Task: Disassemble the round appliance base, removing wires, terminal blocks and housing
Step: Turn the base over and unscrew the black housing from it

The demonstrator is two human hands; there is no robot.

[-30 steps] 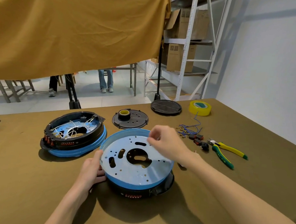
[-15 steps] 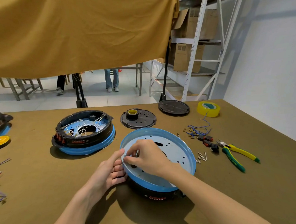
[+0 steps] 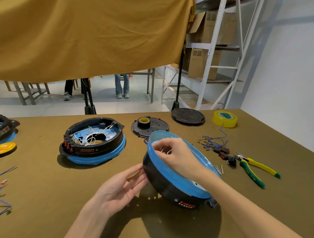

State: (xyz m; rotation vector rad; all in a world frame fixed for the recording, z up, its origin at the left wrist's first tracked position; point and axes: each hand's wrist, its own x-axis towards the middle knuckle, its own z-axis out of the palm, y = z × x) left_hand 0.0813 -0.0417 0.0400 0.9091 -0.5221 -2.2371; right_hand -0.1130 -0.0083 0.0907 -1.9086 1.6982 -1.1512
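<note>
Tilted up since a moment ago, the round black-and-blue appliance base [image 3: 169, 185] now stands on its near edge on the olive cloth table [image 3: 39, 194]. Your right hand [image 3: 176, 156] pinches its blue metal plate; your left hand [image 3: 118, 191], fingers straight, touches the black housing.

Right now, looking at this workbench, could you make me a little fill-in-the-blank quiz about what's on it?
1. The appliance base held by the right hand has a rim coloured ____.
2. The pliers have handles of green and ____.
3. The left hand touches the base with ____ fingers, not curled round it.
4. The held base is ____ up off the table, not lying flat.

Missing words: blue; yellow; straight; tilted
</note>
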